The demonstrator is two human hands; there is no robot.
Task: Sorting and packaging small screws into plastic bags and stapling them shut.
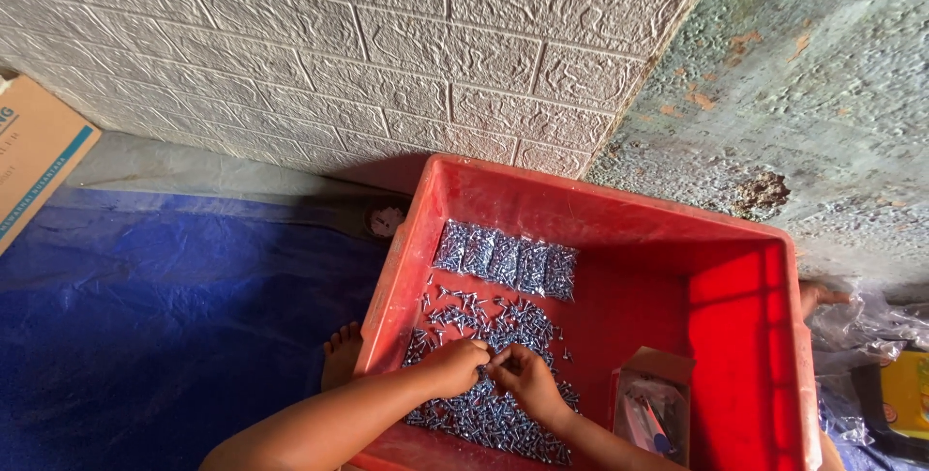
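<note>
Both of my hands reach into a large red plastic crate (735, 297). My left hand (453, 366) and my right hand (527, 379) meet fingertip to fingertip over a spread of small dark screws (474, 321) on the crate floor. The fingers of both hands are pinched together on some of the screws. A row of small clear bags filled with screws (505, 260) lies along the far side of the crate. A small open cardboard box (650, 403) holding clear bags stands in the crate to the right of my right hand.
The crate sits on a blue tarp (164, 316) against a white brick-pattern wall (339, 55) and a rough grey wall (803, 93). My bare foot (341, 353) rests left of the crate. A cardboard box (34, 151) is at far left, clear plastic bags (866, 331) at right.
</note>
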